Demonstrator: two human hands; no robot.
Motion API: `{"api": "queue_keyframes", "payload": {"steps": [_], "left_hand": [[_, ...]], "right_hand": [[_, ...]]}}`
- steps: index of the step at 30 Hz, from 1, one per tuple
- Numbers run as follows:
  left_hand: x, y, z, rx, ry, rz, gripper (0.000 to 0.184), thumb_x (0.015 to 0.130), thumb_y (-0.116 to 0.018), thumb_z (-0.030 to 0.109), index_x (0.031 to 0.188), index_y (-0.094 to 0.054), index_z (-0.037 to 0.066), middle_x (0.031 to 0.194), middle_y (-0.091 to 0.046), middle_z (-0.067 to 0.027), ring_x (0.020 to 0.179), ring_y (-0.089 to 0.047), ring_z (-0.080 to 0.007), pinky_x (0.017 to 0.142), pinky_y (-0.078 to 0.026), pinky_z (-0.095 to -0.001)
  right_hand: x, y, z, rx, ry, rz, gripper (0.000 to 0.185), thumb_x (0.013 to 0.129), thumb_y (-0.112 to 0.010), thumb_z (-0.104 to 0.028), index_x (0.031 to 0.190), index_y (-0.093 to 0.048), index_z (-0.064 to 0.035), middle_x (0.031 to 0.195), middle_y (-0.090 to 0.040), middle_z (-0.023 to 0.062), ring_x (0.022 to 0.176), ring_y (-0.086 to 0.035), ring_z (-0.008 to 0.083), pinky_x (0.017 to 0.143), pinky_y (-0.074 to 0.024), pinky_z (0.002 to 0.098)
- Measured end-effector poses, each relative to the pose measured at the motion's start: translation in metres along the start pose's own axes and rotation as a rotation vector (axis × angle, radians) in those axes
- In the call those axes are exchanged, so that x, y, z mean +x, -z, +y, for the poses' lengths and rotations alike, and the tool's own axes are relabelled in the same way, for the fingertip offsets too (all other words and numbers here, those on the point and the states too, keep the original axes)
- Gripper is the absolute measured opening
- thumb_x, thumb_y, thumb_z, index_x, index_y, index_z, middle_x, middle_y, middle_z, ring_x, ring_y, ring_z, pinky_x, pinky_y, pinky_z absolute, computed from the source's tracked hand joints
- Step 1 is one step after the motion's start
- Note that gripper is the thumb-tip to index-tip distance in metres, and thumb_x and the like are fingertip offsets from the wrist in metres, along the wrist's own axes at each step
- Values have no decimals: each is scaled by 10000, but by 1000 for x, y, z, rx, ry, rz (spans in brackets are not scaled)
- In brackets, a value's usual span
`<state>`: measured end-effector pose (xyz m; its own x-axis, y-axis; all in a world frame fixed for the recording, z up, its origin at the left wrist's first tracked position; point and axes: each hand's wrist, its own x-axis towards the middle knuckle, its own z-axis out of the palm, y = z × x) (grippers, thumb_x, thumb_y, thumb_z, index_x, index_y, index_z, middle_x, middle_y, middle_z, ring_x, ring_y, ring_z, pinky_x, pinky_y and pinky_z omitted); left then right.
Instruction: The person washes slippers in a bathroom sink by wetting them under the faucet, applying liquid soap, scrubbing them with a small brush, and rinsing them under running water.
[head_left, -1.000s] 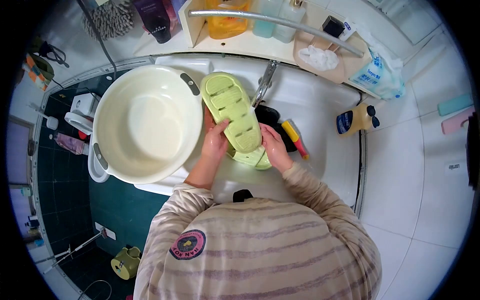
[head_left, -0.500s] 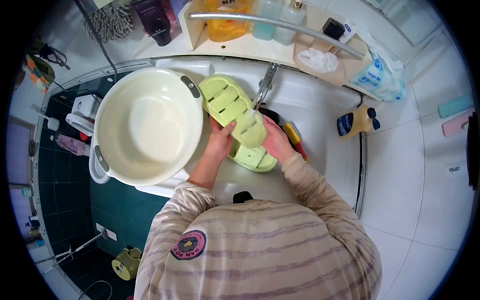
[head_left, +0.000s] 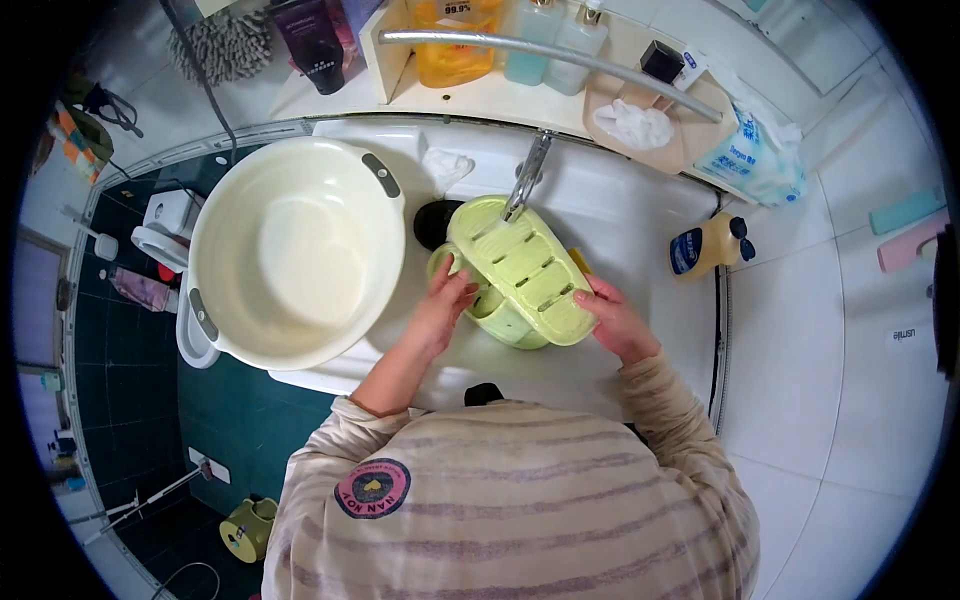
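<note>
Just left of centre, the left hand (head_left: 447,300) is curling its fingers loosely. Right of centre, the right hand (head_left: 618,322) is gripping, thumb uppermost.

On the far shelf (head_left: 500,104) I see an orange bottle (head_left: 455,55), with a blue-and-white packet (head_left: 748,160) to its right. A yellow-green container (head_left: 245,529) sits near left.

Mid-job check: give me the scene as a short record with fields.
right hand: holding the upper green slipper at its near end
left hand: beside the slippers, contact unclear
faucet: spout over the upper slipper's far end
lower green slipper: under the upper one, partly covered
white washbasin: left of the slippers
sink: around the slippers
yellow object: mostly hidden behind the upper slipper
</note>
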<state>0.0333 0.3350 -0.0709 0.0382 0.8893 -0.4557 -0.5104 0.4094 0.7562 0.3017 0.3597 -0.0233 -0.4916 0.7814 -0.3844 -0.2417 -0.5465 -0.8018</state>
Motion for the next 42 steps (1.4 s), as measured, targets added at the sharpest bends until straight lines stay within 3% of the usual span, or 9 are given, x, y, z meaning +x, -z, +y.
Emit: {"api": "queue_keyframes", "payload": {"steps": [4, 9, 11, 15, 18, 20, 23, 28, 42], "left_hand": [[9, 10, 14, -23, -14, -49, 597, 936, -531, 227, 1452, -260, 98, 1150, -557, -48, 880, -557, -122, 841, -452, -281], [-10, 15, 16, -6, -44, -19, 428, 944, -483, 221, 1334, -392, 70, 1129, -567, -44, 905, -572, -156, 855, -469, -301], [-24, 10, 18, -59, -18, -81, 409, 945, -467, 196, 1323, -394, 58, 1119, -573, -61, 968, -580, -177, 876, -484, -316], [-27, 2, 15, -132, 95, -105, 314, 952, -437, 115, 1256, -451, 40, 1115, -570, -74, 955, -585, -161, 842, -502, -274], [-25, -9, 20, -197, 7, -182, 313, 952, -438, 182, 1216, -483, 20, 1141, -578, -100, 982, -597, -192, 854, -503, -290], [-7, -10, 25, -442, 70, -364, 372, 938, -444, 262, 1202, -500, 5, 1157, -581, -123, 1024, -599, -230, 874, -504, -313], [18, -20, 29, -478, 236, -305, 439, 924, -437, 325, 1214, -499, 1, 1168, -580, -140, 1050, -596, -256, 904, -498, -333], [63, -15, -1, -254, 49, -247, 459, 790, -458, -88, 1234, -470, 28, 1210, -557, -123, 1090, -571, -265, 957, -465, -417], [-7, -7, 24, -132, -2, 173, 621, 768, -548, -23, 1322, -304, 115, 1241, -478, -113, 1117, -517, -285, 903, -465, -469]], "right_hand": [[8, -8, 5, 108, -96, -80, 378, 937, -493, -111, 1292, -464, 16, 1222, -569, 89, 1112, -556, 173, 951, -448, 299], [9, -12, 8, 59, -79, -80, 383, 929, -487, -77, 1300, -466, 14, 1194, -590, 88, 1093, -567, 180, 942, -444, 294], [-10, -19, -12, -491, 95, -104, 384, 918, -493, -55, 1297, -483, 5, 1182, -599, 97, 1064, -575, 182, 917, -441, 281], [-48, -29, -33, -863, 391, -76, 379, 906, -511, -53, 1284, -511, -24, 1139, -618, 112, 1016, -591, 202, 874, -447, 274], [-65, -36, -44, -1145, 590, -2, 406, 856, -549, -39, 1261, -538, -57, 1108, -621, 114, 998, -593, 238, 902, -431, 330], [-62, -25, -37, -1676, 781, 127, 402, 810, -554, -27, 1206, -579, -94, 1100, -612, 94, 1032, -567, 271, 954, -383, 383], [-43, 2, -6, -1824, 917, 150, 403, 739, -560, 27, 1123, -598, -91, 1197, -560, 72, 1089, -529, 257, 924, -382, 403], [-21, 17, 36, -1799, 785, 150, 386, 784, -523, 1, 1154, -570, -99, 1278, -495, 81, 1166, -474, 272, 988, -341, 428], [13, 0, 36, -1786, 732, 157, 441, 789, -505, 9, 1216, -540, -97, 1287, -503, 89, 1263, -400, 309, 1053, -307, 443]]}}
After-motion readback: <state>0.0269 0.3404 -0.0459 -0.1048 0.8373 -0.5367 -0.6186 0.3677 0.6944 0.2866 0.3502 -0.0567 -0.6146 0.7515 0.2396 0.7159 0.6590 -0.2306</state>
